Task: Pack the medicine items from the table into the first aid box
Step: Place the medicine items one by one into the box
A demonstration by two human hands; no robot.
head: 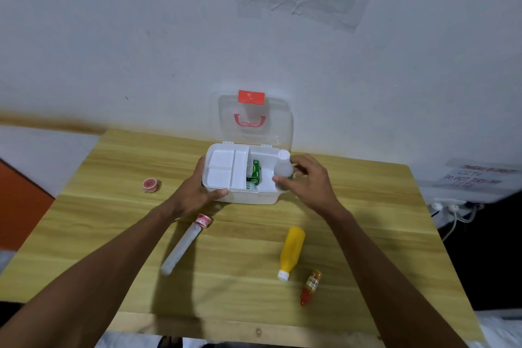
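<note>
Right hand (308,183) grips a light, smooth white bottle (283,168) by its body over the box (243,196); left hand (197,192) steadies the box.

The left hand (195,192) covers the near left corner of the first aid box (248,195), and its fingers behind the left wall are out of sight. The right hand (308,181) hides the lower part of the white bottle (283,167). Inside the box, a green packet (255,171) shows only partly behind the tray, its print too small to read. Labels on the long tube (183,246) and the small red-capped bottle (310,287) are blurred. The paper notice (474,175) at far right is smeared, mostly illegible. The tabletop (113,220) is cut off at the bottom edge.
</note>
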